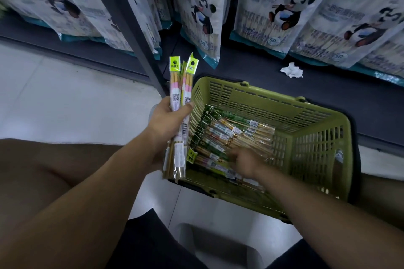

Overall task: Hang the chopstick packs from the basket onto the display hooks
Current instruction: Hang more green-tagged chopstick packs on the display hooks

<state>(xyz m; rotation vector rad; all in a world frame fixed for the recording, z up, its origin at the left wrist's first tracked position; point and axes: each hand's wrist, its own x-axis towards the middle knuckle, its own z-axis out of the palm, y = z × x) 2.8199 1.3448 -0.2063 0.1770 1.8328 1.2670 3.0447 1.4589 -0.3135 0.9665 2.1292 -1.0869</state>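
A green plastic basket (310, 144) sits on the floor in front of me, holding several chopstick packs (231, 135) with dark green headers. My left hand (168, 120) grips a bundle of chopstick packs with yellow-green headers (182, 85), held upright just left of the basket. My right hand (244, 162) reaches down into the basket, its blurred fingers on the packs there; whether it pinches one is unclear. No display hooks are visible.
Large panda-printed bags (282, 4) hang in rows above a dark base shelf. A grey shelf upright (131, 28) slants down left of the basket. A crumpled white tissue (291, 70) lies on the shelf base. A white stool (218, 247) is under me.
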